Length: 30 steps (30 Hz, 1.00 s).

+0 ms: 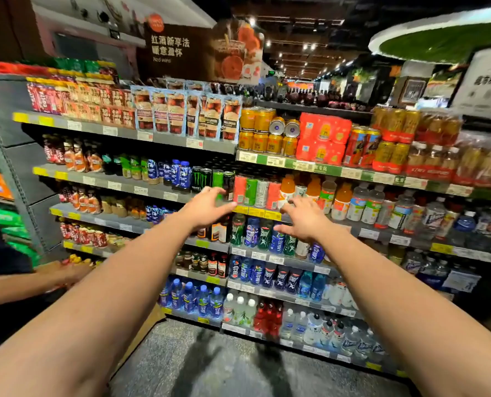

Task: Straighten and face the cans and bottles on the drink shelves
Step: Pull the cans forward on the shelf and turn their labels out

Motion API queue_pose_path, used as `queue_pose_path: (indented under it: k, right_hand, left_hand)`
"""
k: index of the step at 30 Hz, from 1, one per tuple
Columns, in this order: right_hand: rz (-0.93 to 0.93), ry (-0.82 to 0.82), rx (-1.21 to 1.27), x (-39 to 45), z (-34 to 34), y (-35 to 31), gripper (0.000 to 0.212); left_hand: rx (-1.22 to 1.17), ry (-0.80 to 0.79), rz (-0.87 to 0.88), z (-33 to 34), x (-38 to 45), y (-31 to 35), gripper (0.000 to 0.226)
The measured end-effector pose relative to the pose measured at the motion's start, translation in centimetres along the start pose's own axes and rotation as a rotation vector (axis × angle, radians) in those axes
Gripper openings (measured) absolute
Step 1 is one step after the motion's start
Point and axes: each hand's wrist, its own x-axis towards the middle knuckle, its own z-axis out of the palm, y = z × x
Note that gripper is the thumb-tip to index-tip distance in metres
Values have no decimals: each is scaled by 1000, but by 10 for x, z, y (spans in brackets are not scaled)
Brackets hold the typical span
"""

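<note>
Both my arms reach toward the drink shelves. My left hand [208, 206] hovers with spread fingers just in front of the black and green energy cans [212, 180], holding nothing. My right hand [303, 217] is open too, fingers apart, below a row of slim red, green and white cans [257, 191] and beside orange juice bottles [314, 190]. Green and blue bottles [252, 232] stand on the shelf under my hands. Whether either hand touches a can I cannot tell.
Gold cans [260, 134] and red multipacks [323, 138] fill the upper shelf. Water and blue sport bottles [194, 300] line the low shelves. Another person's arm [38, 277] reaches to a low shelf at the left. Grey floor [209, 365] lies before the shelving.
</note>
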Motion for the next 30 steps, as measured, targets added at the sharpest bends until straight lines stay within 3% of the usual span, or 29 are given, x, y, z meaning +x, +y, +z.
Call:
queue_pose_path:
  k: [11,24,30]
  right_hand:
    - [-18,-11,5,88,17,0,78]
    - [-49,40,164,211,69,118,74]
    - [-69,8,222,248,105,132,73]
  left_hand:
    - [31,-39,-9,22,71,-39,70]
    - [59,-58,-71,88,236,-10,74]
    - [75,-79,-116,120,283,-24,70]
